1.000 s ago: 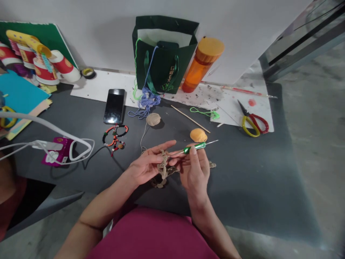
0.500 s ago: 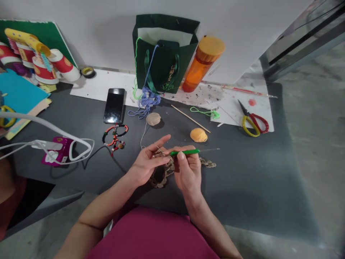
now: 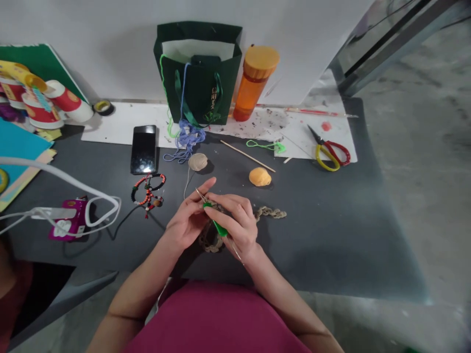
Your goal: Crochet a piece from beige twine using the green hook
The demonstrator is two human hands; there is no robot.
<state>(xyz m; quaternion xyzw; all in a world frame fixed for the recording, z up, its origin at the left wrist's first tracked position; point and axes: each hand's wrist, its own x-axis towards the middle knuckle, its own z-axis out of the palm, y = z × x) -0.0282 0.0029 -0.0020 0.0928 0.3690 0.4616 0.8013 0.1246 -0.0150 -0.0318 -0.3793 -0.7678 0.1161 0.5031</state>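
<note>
My right hand (image 3: 239, 223) is closed around the green handle of a crochet hook (image 3: 221, 228), whose thin metal shafts stick out at both ends. The upper tip lies against my left hand (image 3: 187, 220), which pinches the crocheted piece (image 3: 211, 241) with its index finger stretched out. That brownish-beige piece hangs below my fingers in a loop, partly hidden by my hands. Its scalloped end (image 3: 271, 213) lies on the table to the right. A strand runs from near my left fingers up to a small beige yarn ball (image 3: 198, 162).
A yellow yarn ball (image 3: 260, 177), a wooden stick (image 3: 247, 156) and scissors (image 3: 329, 151) lie beyond my hands. A phone (image 3: 143, 149), bead bracelets (image 3: 147, 191) and a cable (image 3: 66, 176) are leftward. A green paper bag (image 3: 198, 78) and orange bottle (image 3: 254, 83) stand behind.
The crochet hook has turned from nearly level to a steep slant, its upper tip now at my left index finger. My right hand has rolled over with it. The whole view has shifted.
</note>
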